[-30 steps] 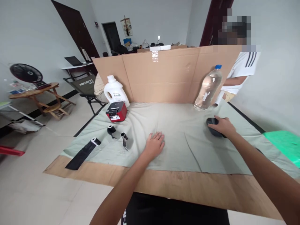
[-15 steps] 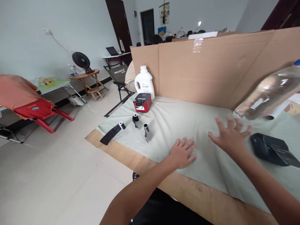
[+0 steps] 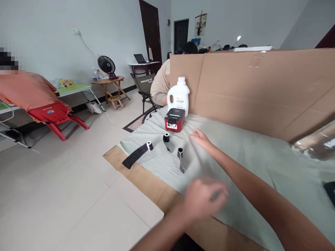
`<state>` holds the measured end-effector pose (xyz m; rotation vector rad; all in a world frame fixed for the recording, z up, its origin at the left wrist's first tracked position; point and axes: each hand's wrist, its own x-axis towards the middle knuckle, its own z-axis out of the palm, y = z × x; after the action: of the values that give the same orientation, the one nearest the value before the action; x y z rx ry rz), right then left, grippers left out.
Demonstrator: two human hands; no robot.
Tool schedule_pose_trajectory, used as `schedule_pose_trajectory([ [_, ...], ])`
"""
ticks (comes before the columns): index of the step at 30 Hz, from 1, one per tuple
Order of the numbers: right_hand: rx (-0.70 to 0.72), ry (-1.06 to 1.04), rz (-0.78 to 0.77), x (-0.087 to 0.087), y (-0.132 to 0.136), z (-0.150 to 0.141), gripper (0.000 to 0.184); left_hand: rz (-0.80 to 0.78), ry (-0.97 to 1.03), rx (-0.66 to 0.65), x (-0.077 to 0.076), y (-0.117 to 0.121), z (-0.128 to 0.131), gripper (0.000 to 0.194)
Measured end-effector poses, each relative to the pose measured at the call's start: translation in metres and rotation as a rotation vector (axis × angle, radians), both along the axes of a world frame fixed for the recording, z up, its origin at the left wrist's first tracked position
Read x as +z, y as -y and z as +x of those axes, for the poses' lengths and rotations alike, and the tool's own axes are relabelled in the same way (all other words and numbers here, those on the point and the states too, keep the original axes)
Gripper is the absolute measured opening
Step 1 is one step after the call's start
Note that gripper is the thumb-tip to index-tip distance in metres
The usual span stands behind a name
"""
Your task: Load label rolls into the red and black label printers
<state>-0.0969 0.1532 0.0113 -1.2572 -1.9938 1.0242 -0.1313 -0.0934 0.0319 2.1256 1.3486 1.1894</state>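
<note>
My right hand (image 3: 201,138) reaches across the green-grey cloth (image 3: 235,150), its fingers stretched out and holding nothing that I can see. It is just right of a small red and black label printer (image 3: 175,120), apart from it. Smeared by motion, my left hand (image 3: 205,197) hovers over the cloth's near edge, and its grip does not show clearly. Between the hands and the left edge stand three small rolls with loose tails: a black roll with a white core (image 3: 149,145), a black roll (image 3: 166,137), and a black and silver roll (image 3: 180,152).
A white jug (image 3: 179,96) stands behind the printer, against a cardboard screen (image 3: 235,83). On the right lies a clear plastic bottle (image 3: 316,143). A dark object (image 3: 330,193) is cut off at the right edge. One person sits at left, another behind the jug.
My right hand has swung left across the cloth to near the printer. My left hand has come nearer to me and its fingers have curled. The view has turned left.
</note>
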Motion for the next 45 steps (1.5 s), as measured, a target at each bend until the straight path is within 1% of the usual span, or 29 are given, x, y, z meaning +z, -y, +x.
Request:
schedule_pose_trajectory([
  [1, 0.004, -0.034, 0.008, -0.004, -0.011, -0.015, 0.061, 0.027, 0.116, 0.094, 0.018, -0.021, -0.035, 0.024],
  [3, 0.019, -0.103, 0.032, -0.011, -0.031, -0.042, 0.079, 0.043, 0.333, 0.342, 0.049, -0.073, -0.113, 0.023],
  [4, 0.031, -0.136, 0.045, -0.015, -0.039, -0.055, 0.086, 0.007, 0.420, 0.471, 0.060, -0.102, -0.151, 0.021],
  [5, 0.045, -0.165, 0.058, -0.018, -0.046, -0.067, 0.090, -0.088, 0.514, 0.601, 0.066, -0.132, -0.186, 0.021],
  [6, 0.063, -0.189, 0.069, -0.022, -0.052, -0.078, 0.093, -0.242, 0.605, 0.712, 0.068, -0.159, -0.216, 0.020],
  [7, 0.083, -0.220, 0.081, -0.025, -0.056, -0.087, 0.094, -0.330, 0.629, 0.739, 0.065, -0.184, -0.239, 0.020],
  [8, 0.103, -0.260, 0.094, -0.029, -0.060, -0.096, 0.096, -0.390, 0.644, 0.733, 0.058, -0.205, -0.255, 0.018],
  [9, 0.118, -0.303, 0.112, -0.033, -0.063, -0.103, 0.099, -0.450, 0.659, 0.709, 0.049, -0.221, -0.265, 0.017],
  [11, 0.118, -0.384, 0.157, -0.042, -0.067, -0.112, 0.103, -0.513, 0.669, 0.627, 0.029, -0.240, -0.268, 0.020],
  [13, 0.092, -0.445, 0.187, -0.049, -0.068, -0.115, 0.106, -0.540, 0.678, 0.561, 0.016, -0.246, -0.261, 0.026],
  [15, 0.079, -0.495, 0.157, -0.052, -0.066, -0.112, 0.103, -0.534, 0.670, 0.521, 0.013, -0.243, -0.251, 0.032],
  [18, 0.093, -0.577, 0.033, -0.045, -0.054, -0.089, 0.094, -0.501, 0.641, 0.478, 0.023, -0.227, -0.234, 0.037],
  [20, 0.090, -0.605, 0.012, -0.034, -0.038, -0.061, 0.085, -0.441, 0.587, 0.431, 0.034, -0.212, -0.214, 0.039],
  [21, 0.079, -0.603, 0.033, -0.026, -0.026, -0.043, 0.081, -0.391, 0.545, 0.405, 0.038, -0.203, -0.200, 0.040],
  [23, 0.032, -0.560, 0.120, -0.012, 0.003, 0.000, 0.075, -0.271, 0.433, 0.356, 0.045, -0.181, -0.162, 0.040],
  [26, -0.090, -0.443, 0.256, 0.000, 0.058, 0.072, 0.074, -0.136, 0.266, 0.333, 0.047, -0.139, -0.089, 0.037],
  [28, -0.170, -0.365, 0.334, 0.000, 0.096, 0.120, 0.078, -0.103, 0.201, 0.338, 0.040, -0.110, -0.039, 0.035],
  [30, -0.224, -0.297, 0.392, -0.004, 0.129, 0.162, 0.083, -0.099, 0.189, 0.328, 0.028, -0.085, 0.003, 0.036],
  [31, -0.239, -0.263, 0.410, -0.006, 0.144, 0.181, 0.085, -0.099, 0.198, 0.312, 0.020, -0.075, 0.021, 0.037],
  [33, -0.245, -0.209, 0.426, -0.010, 0.167, 0.209, 0.087, -0.090, 0.226, 0.272, 0.003, -0.061, 0.047, 0.037],
  [35, -0.242, -0.183, 0.432, -0.011, 0.183, 0.226, 0.089, -0.066, 0.261, 0.236, -0.012, -0.055, 0.064, 0.036],
  [38, -0.264, -0.221, 0.439, -0.014, 0.195, 0.234, 0.092, -0.055, 0.296, 0.209, -0.029, -0.054, 0.077, 0.037],
  [41, -0.287, -0.257, 0.426, -0.018, 0.195, 0.234, 0.094, -0.075, 0.313, 0.198, -0.038, -0.057, 0.082, 0.040],
  [45, -0.293, -0.230, 0.414, -0.023, 0.188, 0.236, 0.093, -0.122, 0.316, 0.208, -0.042, -0.059, 0.082, 0.048],
])
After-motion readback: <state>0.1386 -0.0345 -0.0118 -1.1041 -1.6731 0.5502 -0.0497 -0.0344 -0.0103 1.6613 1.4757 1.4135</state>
